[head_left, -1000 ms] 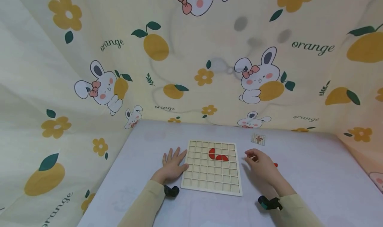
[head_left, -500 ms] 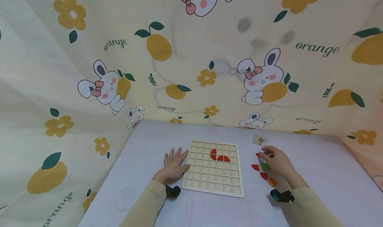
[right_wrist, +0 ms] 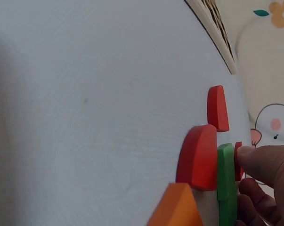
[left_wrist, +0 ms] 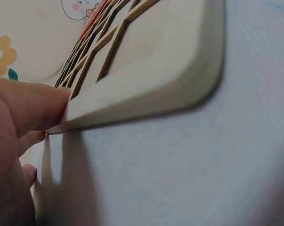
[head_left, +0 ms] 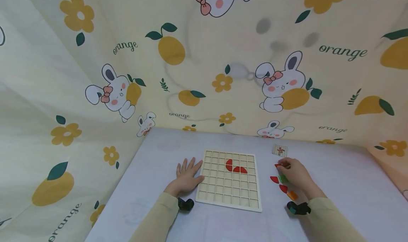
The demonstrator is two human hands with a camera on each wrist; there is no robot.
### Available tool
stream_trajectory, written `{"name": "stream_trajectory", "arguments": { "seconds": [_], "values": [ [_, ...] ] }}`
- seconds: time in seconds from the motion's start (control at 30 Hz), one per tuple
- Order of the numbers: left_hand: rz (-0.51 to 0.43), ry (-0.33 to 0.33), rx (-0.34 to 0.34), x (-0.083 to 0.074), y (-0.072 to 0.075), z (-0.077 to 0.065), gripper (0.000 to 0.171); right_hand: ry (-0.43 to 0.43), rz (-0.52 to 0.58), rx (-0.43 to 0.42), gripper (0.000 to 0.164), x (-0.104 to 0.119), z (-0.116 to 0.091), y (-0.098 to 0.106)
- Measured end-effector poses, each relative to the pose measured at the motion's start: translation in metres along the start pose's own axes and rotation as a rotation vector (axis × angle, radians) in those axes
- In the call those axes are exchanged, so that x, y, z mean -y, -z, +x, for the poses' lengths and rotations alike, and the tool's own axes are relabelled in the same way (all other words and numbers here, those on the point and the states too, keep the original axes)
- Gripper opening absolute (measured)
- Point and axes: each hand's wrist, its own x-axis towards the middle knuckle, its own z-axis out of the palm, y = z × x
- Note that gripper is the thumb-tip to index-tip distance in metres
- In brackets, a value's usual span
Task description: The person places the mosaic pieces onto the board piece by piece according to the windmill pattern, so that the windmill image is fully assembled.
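On your table (head_left: 229, 224) the grid board (head_left: 221, 190) lies to the left of your right hand (head_left: 294, 170) and apart from it. Your left hand (head_left: 186, 178), fingers spread, holds nothing; its thumb touches the board's left edge. Your right hand is nearer the green block (right_wrist: 225, 176), its fingers curled. Just beyond that block, on the hand's board-facing side, one red piece (right_wrist: 238, 173) sits at your fingertips, thumb against it, apparently pinched; the grip's far side is hidden from you.
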Motion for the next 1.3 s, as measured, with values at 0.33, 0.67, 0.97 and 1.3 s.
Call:
{"name": "stream_trajectory", "arguments": {
  "seconds": [0.33, 0.67, 0.97, 1.3],
  "values": [
    [-0.005, -0.013, -0.006, -0.003, 0.000, 0.000, 0.064, 0.023, -0.038, -0.035, 0.034, -0.001, -0.002, 0.000],
    [-0.009, -0.009, -0.001, -0.004, 0.000, 0.000, 0.064, 0.028, -0.049, -0.094, 0.032, 0.000, -0.006, -0.004],
    [-0.002, -0.012, -0.010, -0.002, -0.002, 0.002, 0.064, 0.025, -0.065, -0.109, 0.025, 0.006, -0.013, -0.001],
    [0.027, -0.029, -0.015, 0.004, -0.002, 0.003, 0.064, 0.037, 0.063, -0.117, 0.023, 0.041, -0.016, -0.023]
  ]
}}
